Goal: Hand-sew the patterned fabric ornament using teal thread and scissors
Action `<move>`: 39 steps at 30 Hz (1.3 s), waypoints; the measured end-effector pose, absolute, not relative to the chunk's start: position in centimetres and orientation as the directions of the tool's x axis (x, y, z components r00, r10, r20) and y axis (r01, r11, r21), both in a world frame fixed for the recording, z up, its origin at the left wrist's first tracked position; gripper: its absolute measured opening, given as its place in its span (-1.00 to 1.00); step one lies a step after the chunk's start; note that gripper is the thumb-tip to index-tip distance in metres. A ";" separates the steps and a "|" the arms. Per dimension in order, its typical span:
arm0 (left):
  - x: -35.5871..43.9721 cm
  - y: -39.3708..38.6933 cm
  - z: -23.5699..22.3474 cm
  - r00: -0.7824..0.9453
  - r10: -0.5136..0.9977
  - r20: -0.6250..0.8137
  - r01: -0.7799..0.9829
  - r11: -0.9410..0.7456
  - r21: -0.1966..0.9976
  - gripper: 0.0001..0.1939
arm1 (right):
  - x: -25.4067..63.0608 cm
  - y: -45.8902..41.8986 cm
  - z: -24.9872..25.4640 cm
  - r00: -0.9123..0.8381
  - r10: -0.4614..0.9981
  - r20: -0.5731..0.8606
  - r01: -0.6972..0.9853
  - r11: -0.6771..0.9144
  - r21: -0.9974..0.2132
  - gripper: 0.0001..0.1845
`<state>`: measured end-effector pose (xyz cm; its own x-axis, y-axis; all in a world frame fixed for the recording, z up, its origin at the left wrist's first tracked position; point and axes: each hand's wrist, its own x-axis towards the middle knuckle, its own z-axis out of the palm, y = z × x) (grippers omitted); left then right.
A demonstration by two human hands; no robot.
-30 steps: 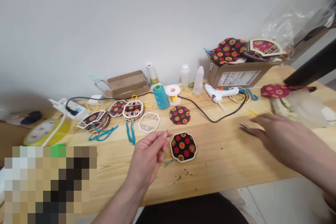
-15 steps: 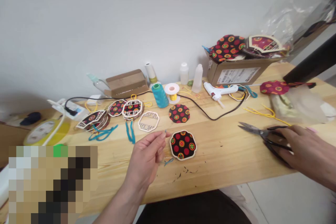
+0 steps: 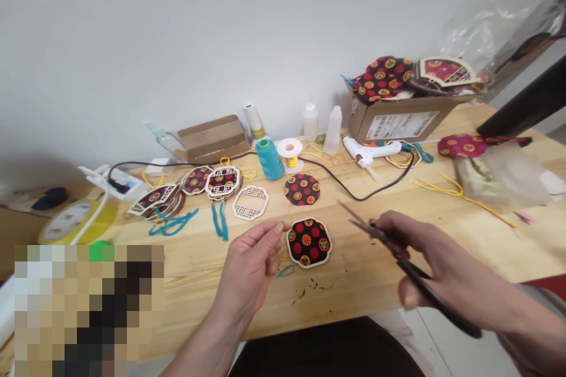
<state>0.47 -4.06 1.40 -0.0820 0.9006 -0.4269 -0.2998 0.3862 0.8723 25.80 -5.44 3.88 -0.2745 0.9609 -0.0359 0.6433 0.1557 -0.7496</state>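
Note:
My left hand point(image 3: 256, 262) is closed in a pinch on a thin blue thread point(image 3: 286, 271); a loop of it hangs below the fingers. Beside those fingertips lies a wooden-framed fabric piece point(image 3: 308, 242), black with red dots and flowers. My right hand point(image 3: 435, 268) grips a pair of black-handled scissors point(image 3: 409, 271), lifted above the table with the blades slightly apart and pointing left. Behind the framed piece are a round fabric patch point(image 3: 302, 189) and a bare lattice wooden frame point(image 3: 250, 203).
A teal thread cone point(image 3: 269, 160) and a yellow cord spool point(image 3: 290, 156) stand at the back. A white glue gun point(image 3: 370, 152) with its black cable lies near a cardboard box point(image 3: 398, 121) of fabric pieces. Finished ornaments point(image 3: 224, 182) with blue cords lie to the left. Yellow cord point(image 3: 462, 194) lies right.
My right hand has picked the scissors up off the table and carried them left towards the framed piece. My left hand stays almost in place, still pinching the thread.

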 end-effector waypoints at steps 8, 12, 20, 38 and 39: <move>0.4 -4.2 1.5 -0.097 0.906 -0.413 -0.321 0.364 0.874 -0.81 | 22.0 -3.4 5.0 -0.452 0.857 -0.248 0.701 0.169 -0.693 -0.70; 0.6 -4.3 1.4 -0.116 0.912 -0.393 -0.276 0.350 0.895 -0.77 | 21.6 -3.2 4.5 -0.468 0.839 -0.278 0.718 0.178 -0.673 -0.60; 1.0 -4.6 1.0 -0.059 0.923 -0.381 -0.241 0.357 0.903 -0.79 | 20.5 -2.6 4.2 -0.486 0.837 -0.249 0.674 0.179 -0.716 -0.62; 1.0 -4.6 0.9 -0.047 0.926 -0.375 -0.205 0.359 0.911 -0.81 | 20.2 -2.5 3.8 -0.466 0.845 -0.263 0.668 0.141 -0.731 -0.63; 1.0 -4.6 0.9 -0.049 0.926 -0.375 -0.207 0.358 0.910 -0.80 | 20.2 -2.5 3.8 -0.467 0.842 -0.271 0.665 0.132 -0.735 -0.65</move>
<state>1.03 -4.58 0.90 -0.0489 0.9257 -0.3752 -0.2070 0.3581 0.9105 20.24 -2.49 3.84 -0.4667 0.8417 -0.2714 0.6652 0.1319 -0.7350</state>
